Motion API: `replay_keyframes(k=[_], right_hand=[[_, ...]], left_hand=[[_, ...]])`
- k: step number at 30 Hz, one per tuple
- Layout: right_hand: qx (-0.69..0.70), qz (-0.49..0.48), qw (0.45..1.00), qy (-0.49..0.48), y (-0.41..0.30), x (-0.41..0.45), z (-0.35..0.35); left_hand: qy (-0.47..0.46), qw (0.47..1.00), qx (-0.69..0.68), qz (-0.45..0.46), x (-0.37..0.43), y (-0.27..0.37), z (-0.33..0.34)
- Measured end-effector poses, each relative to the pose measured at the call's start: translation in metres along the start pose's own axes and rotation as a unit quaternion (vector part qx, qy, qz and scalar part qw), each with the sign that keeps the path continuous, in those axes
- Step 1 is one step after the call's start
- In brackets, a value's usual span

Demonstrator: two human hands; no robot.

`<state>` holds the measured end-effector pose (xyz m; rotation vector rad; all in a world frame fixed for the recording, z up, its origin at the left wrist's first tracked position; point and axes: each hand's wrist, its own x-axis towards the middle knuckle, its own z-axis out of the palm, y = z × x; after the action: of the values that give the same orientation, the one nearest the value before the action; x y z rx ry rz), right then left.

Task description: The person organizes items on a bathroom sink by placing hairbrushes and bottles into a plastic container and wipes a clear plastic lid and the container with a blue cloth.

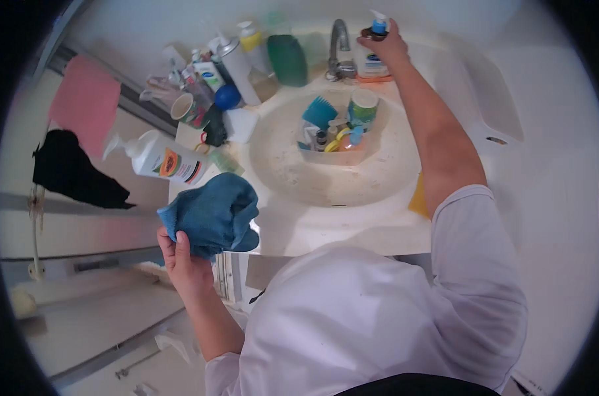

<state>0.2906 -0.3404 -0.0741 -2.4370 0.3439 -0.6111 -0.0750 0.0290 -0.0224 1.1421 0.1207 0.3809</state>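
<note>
My left hand (188, 262) grips a crumpled blue cloth (210, 213) over the left front corner of the sink counter (324, 230). At the back, right of the metal faucet (340, 49), my right hand (391, 47) is closed around the upper part of a pump bottle (373, 64) with a blue collar. Its base is at an orange patch on the counter, and I cannot tell whether it touches. In the basin (289, 173) sits a clear plastic bin (336, 157) holding a teal comb (320, 113), a green-and-white canister (362, 106) and small bottles.
A white lotion pump bottle (168, 158) leans on the left counter edge. Behind it crowd a paper cup (183, 106), a blue ball (227, 97), a spray can (240, 69) and a green bottle (287, 59). A yellow cloth (419, 198) lies at the right edge.
</note>
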Motion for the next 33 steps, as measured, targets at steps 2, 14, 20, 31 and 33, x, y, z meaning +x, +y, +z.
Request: replay_keyframes(k=[2, 14, 20, 31, 33], right_hand=[[0.027, -0.01, 0.999, -0.036, 0.017, 0.019, 0.007], [0.164, -0.114, 0.979, 0.048, -0.004, -0.018, -0.138], [0.4, -0.22, 0.876, -0.157, -0.042, -0.137, -0.207], [0.223, -0.44, 0.738, -0.46, -0.073, -0.248, -0.025], [0.143, -0.405, 0.777, -0.459, -0.07, -0.252, -0.015]], left_hand=[[0.014, 1.0, 0.012, 0.0, -0.004, 0.005, -0.004], [0.023, 0.997, 0.0, 0.072, -0.001, 0.016, -0.024], [-0.052, 0.99, -0.118, 0.063, 0.018, 0.05, -0.018], [-0.112, 0.956, -0.269, -0.021, 0.025, -0.025, -0.039], [-0.119, 0.95, -0.287, -0.044, 0.024, -0.013, -0.033]])
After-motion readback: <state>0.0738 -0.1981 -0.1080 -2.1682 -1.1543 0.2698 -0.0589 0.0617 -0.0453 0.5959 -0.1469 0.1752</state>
